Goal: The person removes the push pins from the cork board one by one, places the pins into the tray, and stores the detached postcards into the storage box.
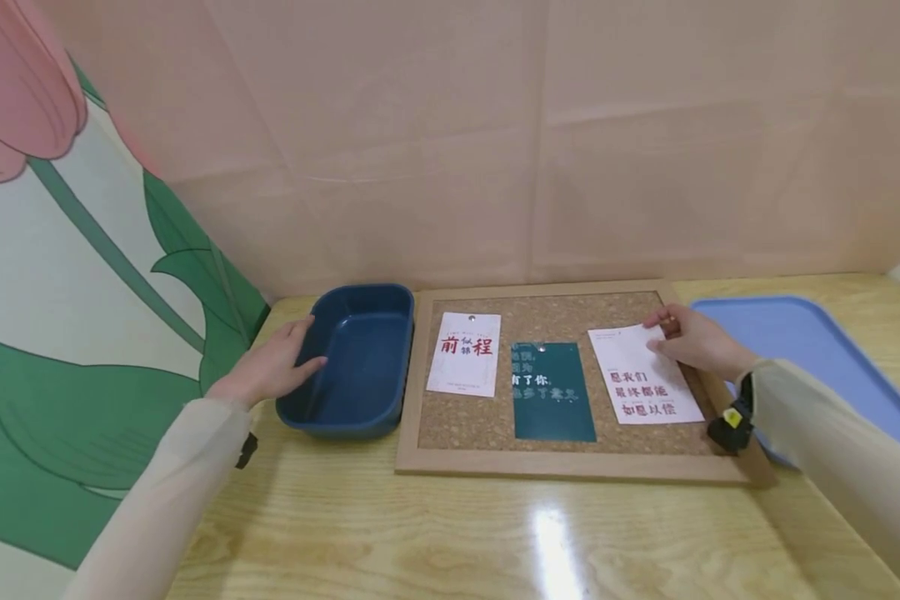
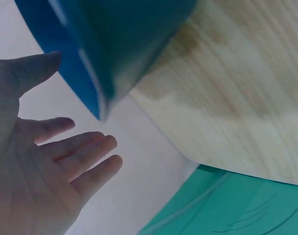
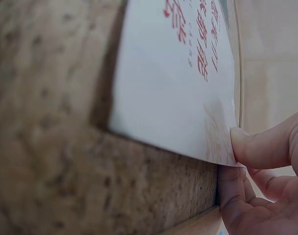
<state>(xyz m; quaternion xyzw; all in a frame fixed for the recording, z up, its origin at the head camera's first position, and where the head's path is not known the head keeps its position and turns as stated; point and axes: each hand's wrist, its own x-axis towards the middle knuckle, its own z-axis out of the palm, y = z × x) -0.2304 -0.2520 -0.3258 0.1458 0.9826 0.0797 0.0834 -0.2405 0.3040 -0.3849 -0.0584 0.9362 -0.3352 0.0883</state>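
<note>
My right hand (image 1: 701, 342) pinches the upper right corner of a white card with red lettering (image 1: 622, 358) between thumb and fingers. In the right wrist view, that card (image 3: 163, 98) stands partly lifted off the cork. Left of it on the wood-framed cork board (image 1: 465, 425) are a dark green card (image 1: 555, 417) and another white card (image 1: 461, 379), each with a small pin near its top. By the left rim of a dark blue tub (image 1: 356, 371), my left hand (image 1: 270, 367) has its fingers spread. Its thumb reaches over the tub's edge.
A light blue tray (image 1: 787, 325) lies right of the board, partly behind my right forearm. Everything stands on a wood-grain table (image 1: 450, 533). A pinkish cloth backdrop (image 1: 480, 167) rises behind, and a flower-patterned panel (image 1: 105, 333) borders the left side.
</note>
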